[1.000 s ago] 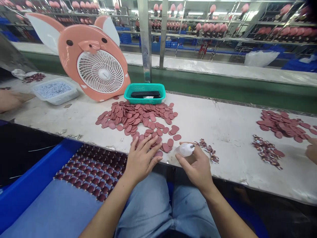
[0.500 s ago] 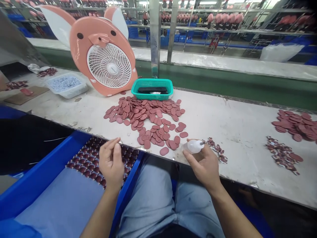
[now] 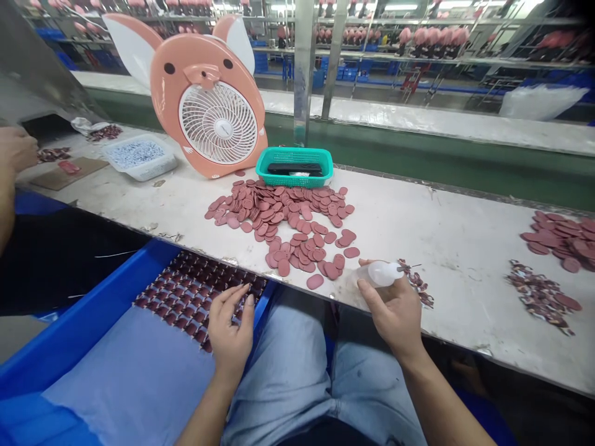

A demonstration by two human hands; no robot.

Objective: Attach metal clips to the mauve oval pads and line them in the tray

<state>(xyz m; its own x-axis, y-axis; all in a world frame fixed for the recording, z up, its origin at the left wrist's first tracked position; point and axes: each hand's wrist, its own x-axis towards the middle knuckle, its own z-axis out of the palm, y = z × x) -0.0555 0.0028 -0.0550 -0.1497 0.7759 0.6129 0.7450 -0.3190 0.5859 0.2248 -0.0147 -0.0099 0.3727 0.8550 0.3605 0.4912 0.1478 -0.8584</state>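
Note:
My left hand (image 3: 231, 325) is over the right edge of the blue bin (image 3: 153, 248), its fingers apart with nothing visible between them. Rows of small dark red pieces (image 3: 176, 297) lie in the bin beside it. In my right hand (image 3: 395, 310) is a white squeeze bottle (image 3: 382, 273) with a thin needle tip that points right. The bottle is at the table's front edge. Many flat reddish oval pieces (image 3: 307, 248) are piled on the table ahead of my hands. Small brown and white parts (image 3: 421, 288) lie just beyond the bottle's tip.
A pink pig-shaped fan (image 3: 162, 93) stands behind the pile, beside a green basket (image 3: 295, 179). A white tray (image 3: 139, 172) sits further left, near another person's hand (image 3: 18, 148). More oval pieces (image 3: 558, 238) and small parts (image 3: 539, 297) lie at right.
My left hand has moved right and lower, and its fingers are now further apart. My right hand still holds the bottle. Another person's hand has come into view at the far left.

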